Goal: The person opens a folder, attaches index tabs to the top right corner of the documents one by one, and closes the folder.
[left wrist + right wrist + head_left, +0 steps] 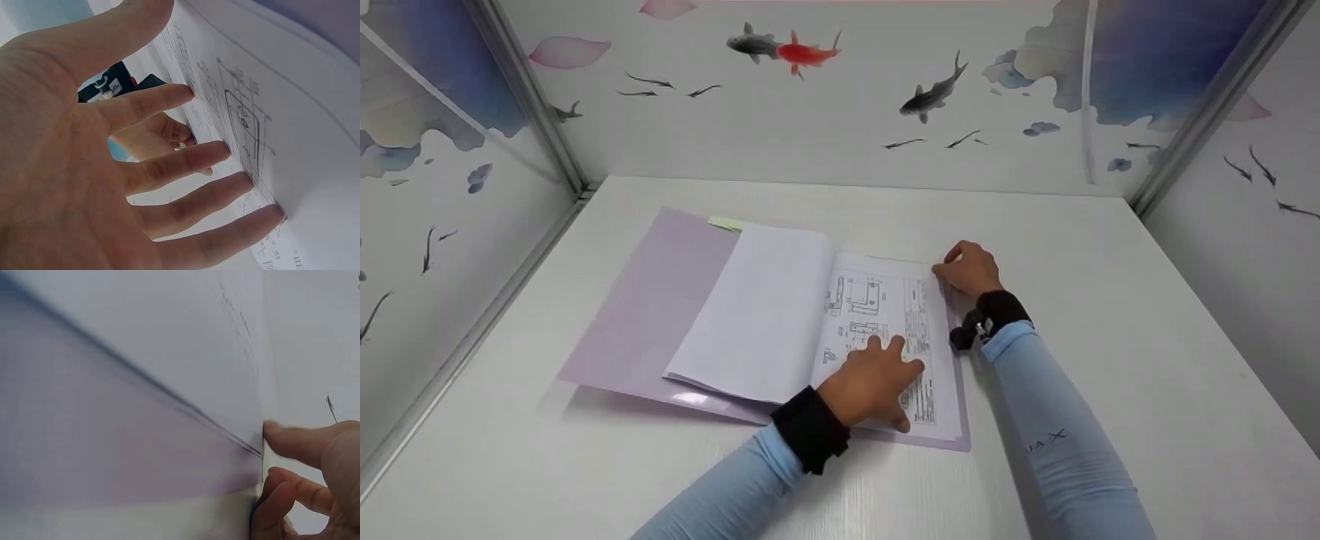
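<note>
A purple folder (645, 300) lies spread on the table with white sheets inside. The right-hand sheet (885, 266) carries printed technical drawings. My left hand (874, 386) rests on its lower part with the fingers spread; in the left wrist view the fingertips (242, 180) touch the paper beside a line drawing. At the upper right corner, my right hand (973, 270) pinches the edge of the paper. In the right wrist view the thumb (292, 441) is at the edge and bent fingers lie below it; how many sheets they hold is unclear.
Turned white pages (765, 315) lie over the left cover, with a light green tab (725, 223) at their top. The white table (1072, 247) is bordered by panels (825, 135) printed with fish, set in metal framing.
</note>
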### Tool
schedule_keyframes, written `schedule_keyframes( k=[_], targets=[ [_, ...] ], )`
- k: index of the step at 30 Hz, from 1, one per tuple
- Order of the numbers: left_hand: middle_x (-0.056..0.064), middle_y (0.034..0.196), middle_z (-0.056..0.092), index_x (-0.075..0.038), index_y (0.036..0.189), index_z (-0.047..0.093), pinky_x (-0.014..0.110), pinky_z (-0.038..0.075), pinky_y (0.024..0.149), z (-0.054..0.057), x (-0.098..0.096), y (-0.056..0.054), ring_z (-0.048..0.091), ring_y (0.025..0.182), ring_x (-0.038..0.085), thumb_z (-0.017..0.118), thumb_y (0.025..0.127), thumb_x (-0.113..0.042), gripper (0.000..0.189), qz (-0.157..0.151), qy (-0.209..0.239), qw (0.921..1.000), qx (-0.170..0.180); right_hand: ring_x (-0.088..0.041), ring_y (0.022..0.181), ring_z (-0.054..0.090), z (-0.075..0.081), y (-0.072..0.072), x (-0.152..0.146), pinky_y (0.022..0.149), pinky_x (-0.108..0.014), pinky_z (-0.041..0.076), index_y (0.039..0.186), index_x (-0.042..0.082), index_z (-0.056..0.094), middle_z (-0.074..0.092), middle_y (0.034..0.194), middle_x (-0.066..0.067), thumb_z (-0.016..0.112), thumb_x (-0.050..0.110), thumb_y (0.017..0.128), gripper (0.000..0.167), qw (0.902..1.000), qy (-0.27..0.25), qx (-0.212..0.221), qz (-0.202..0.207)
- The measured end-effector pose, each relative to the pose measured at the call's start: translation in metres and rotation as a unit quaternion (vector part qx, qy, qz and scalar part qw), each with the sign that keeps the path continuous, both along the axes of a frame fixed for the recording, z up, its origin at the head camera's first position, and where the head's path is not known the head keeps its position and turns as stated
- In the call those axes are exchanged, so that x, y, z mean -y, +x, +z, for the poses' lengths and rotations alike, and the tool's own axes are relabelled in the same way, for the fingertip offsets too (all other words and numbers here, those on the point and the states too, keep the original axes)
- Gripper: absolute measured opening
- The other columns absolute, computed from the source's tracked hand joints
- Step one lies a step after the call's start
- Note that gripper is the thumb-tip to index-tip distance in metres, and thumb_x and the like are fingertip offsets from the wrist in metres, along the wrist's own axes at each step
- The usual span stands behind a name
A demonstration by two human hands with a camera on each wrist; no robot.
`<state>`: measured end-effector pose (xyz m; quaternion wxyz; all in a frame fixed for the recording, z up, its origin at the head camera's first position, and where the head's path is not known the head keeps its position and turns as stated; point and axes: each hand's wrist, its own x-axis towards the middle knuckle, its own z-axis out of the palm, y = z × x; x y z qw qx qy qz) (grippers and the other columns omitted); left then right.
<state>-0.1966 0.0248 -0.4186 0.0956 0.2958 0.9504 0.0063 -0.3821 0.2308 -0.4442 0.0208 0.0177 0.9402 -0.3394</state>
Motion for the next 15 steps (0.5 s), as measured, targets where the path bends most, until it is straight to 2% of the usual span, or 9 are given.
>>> schedule_keyframes(
  k=[3,8,12,15],
  targets=[
    [0.01,0.131,0.055,-0.02,0.134,0.063,0.041,0.057,0.076,0.001,0.0,0.0,0.053,0.106,0.029,0.091,0.074,-0.048,0.072,-0.002,0.002,1.0,-0.002,-0.033,0.099,0.059,0.0,-0.001,-0.001,0.081,-0.037,0.047,0.123,-0.001,0.061,0.063,0.124,-0.023,0.059,0.021,0.097,0.034,1.0,-0.001,-0.002,-0.006],
    [0.01,0.13,0.055,-0.02,0.134,0.063,0.041,0.057,0.077,0.002,0.0,0.0,0.053,0.106,0.029,0.092,0.074,-0.047,0.072,-0.002,0.004,1.0,-0.002,-0.027,0.091,0.059,0.002,-0.004,-0.003,0.073,-0.031,0.048,0.123,0.0,0.061,0.063,0.115,-0.018,0.066,0.025,0.096,0.037,0.9999,-0.004,0.013,-0.003],
    [0.01,0.127,0.056,-0.02,0.132,0.064,0.041,0.057,0.075,0.002,0.0,0.001,0.053,0.104,0.029,0.092,0.074,-0.047,0.07,-0.003,0.0,1.0,-0.008,-0.019,0.078,0.059,0.006,-0.003,-0.008,0.068,-0.027,0.046,0.127,-0.003,0.059,0.064,0.107,-0.018,0.059,0.015,0.094,0.037,0.9995,-0.007,0.022,0.022],
    [0.009,0.126,0.056,-0.02,0.13,0.064,0.04,0.056,0.073,0.001,0.001,0.002,0.053,0.102,0.028,0.092,0.073,-0.048,0.069,-0.005,-0.002,0.9999,-0.01,-0.016,0.074,0.059,0.01,0.003,-0.014,0.068,-0.025,0.047,0.136,-0.004,0.052,0.062,0.113,-0.023,0.059,0.016,0.096,0.045,0.9983,-0.016,0.04,0.038]
  ],
)
